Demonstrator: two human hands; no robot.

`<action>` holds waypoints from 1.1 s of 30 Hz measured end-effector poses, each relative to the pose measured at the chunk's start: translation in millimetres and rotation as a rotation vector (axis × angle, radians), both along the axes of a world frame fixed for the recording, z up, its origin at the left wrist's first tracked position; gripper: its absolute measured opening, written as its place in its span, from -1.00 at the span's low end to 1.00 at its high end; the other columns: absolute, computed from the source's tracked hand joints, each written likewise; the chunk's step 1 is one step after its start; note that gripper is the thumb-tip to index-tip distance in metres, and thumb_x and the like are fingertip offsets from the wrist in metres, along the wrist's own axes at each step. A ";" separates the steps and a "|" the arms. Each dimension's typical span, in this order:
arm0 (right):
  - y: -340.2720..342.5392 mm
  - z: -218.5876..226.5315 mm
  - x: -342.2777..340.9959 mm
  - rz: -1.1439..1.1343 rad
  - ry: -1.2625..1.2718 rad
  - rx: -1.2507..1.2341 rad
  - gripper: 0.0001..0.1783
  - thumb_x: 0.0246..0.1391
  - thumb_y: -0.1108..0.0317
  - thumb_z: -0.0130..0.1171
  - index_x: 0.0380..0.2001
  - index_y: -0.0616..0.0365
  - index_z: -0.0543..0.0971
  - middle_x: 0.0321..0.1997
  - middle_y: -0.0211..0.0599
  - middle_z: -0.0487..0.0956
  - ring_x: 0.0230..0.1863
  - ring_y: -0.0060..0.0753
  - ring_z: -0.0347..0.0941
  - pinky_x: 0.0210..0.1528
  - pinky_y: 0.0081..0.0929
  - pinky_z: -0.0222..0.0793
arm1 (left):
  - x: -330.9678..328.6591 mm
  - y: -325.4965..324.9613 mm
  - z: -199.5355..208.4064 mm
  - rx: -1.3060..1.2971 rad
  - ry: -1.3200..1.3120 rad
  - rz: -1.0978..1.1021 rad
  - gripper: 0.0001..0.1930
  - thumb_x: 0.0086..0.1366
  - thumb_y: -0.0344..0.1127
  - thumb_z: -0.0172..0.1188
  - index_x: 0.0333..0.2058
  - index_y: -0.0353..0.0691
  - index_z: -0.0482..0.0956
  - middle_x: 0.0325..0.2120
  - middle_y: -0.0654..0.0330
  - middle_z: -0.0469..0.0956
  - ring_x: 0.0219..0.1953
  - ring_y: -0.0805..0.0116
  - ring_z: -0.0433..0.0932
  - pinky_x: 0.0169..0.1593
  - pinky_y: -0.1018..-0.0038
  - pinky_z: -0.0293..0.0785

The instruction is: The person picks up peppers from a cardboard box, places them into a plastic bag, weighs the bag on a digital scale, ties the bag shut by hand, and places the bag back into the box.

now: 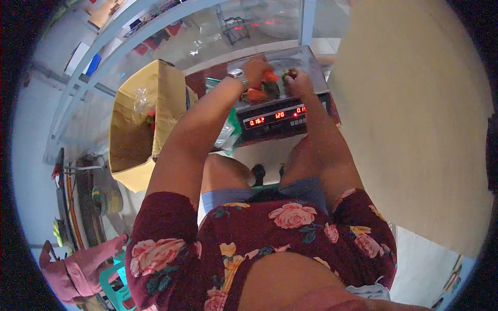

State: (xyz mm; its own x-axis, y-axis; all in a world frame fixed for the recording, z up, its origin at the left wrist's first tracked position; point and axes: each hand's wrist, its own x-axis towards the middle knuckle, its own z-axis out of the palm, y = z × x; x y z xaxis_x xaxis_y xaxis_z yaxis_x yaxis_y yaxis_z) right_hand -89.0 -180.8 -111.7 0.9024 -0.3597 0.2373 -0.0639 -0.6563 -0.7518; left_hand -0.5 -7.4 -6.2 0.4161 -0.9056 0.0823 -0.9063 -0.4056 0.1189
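In front of me stands a digital scale [280,115] with a lit red display and a clear, shiny pan [311,62]. Orange-red vegetables that look like peppers [256,95] lie on the pan, with a dark green one [271,91] between my hands. My left hand [254,71], a silver watch [238,76] at its wrist, curls over an orange-red pepper [270,76]; its fingertips are partly hidden. Over the pan's right half, my right hand [299,84] has its fingers pinched at a small dark green piece [286,75], too blurred to name surely.
An open cardboard box [132,129] with clear plastic and something red inside stands left of the scale. Plastic bags [228,132] lie between them. A glass case with a pale frame [306,23] rises behind; a wide beige panel [415,119] borders my right. A teal chair [111,277] is lower left.
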 end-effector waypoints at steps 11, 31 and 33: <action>-56.5 15.8 -74.6 -0.172 -0.338 0.475 -0.67 -0.05 0.45 0.13 -0.16 0.21 0.41 -0.29 -0.22 0.46 -0.33 -0.45 0.40 -0.30 -0.52 0.37 | 16.3 -77.8 -67.2 -0.196 0.545 0.016 -0.74 -0.20 -0.36 0.24 -0.40 -0.11 0.60 -0.45 0.04 0.48 -0.30 0.06 0.48 -0.19 0.29 0.38; -25.4 53.4 -119.1 -0.258 -0.323 0.531 -0.69 -0.05 0.45 0.16 -0.18 0.23 0.42 -0.22 -0.26 0.44 -0.26 -0.49 0.39 -0.23 -0.55 0.34 | -14.5 -5.1 16.8 -0.024 0.072 0.020 -0.50 0.02 -0.24 0.17 0.01 0.03 0.34 0.05 0.13 0.27 0.08 0.16 0.27 0.14 0.29 0.19; -29.6 44.0 -105.8 -0.240 -0.414 0.552 -0.70 -0.05 0.44 0.16 -0.20 0.23 0.43 -0.23 -0.26 0.45 -0.27 -0.48 0.40 -0.24 -0.55 0.35 | -52.3 -19.6 53.0 -0.062 0.328 0.087 -0.52 0.05 -0.18 0.16 0.00 0.03 0.36 0.01 0.14 0.32 0.01 0.19 0.34 0.07 0.30 0.27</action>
